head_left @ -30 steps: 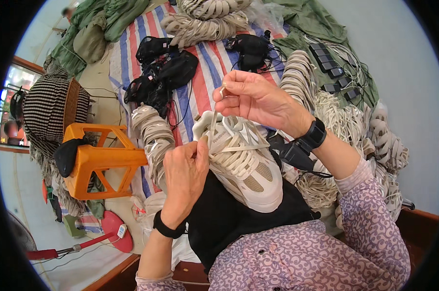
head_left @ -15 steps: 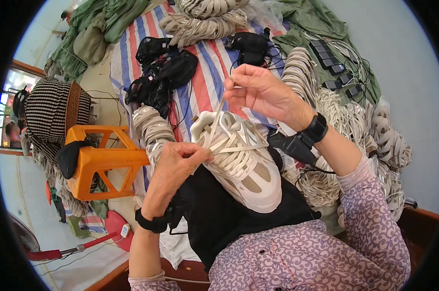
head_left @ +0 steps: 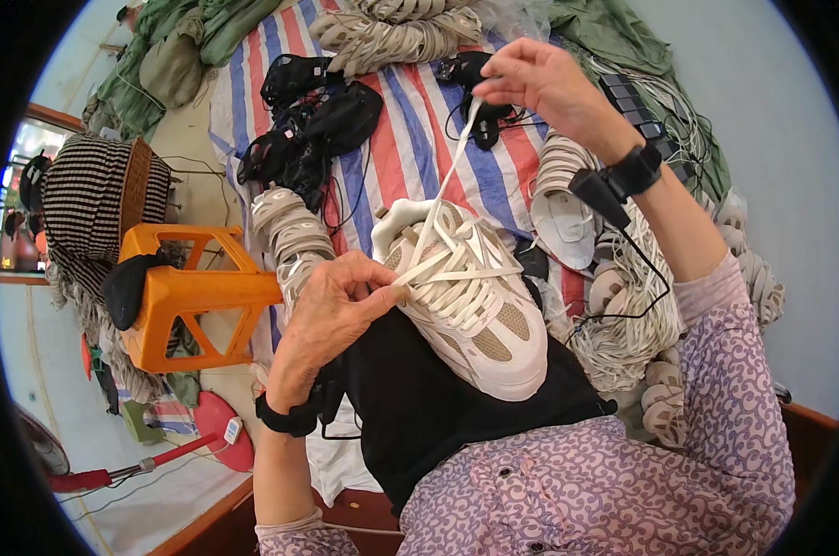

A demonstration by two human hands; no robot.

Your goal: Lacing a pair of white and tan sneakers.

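Sneaker (head_left: 479,301) sits on the lap, on black cloth. Left hand (head_left: 331,310) pinches the laces by the eyelets. Right hand (head_left: 544,79) pulls the white lace (head_left: 447,181) up tight. It looks mid-lacing; next needs a steady pull.

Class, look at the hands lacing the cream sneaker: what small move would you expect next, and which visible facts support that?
Probably the right hand draws the lace a little further until it sits snug. The lace runs taut from the sneaker on the lap up to the raised right hand, while the left hand pinches the crossed laces at the eyelets, steadying them.
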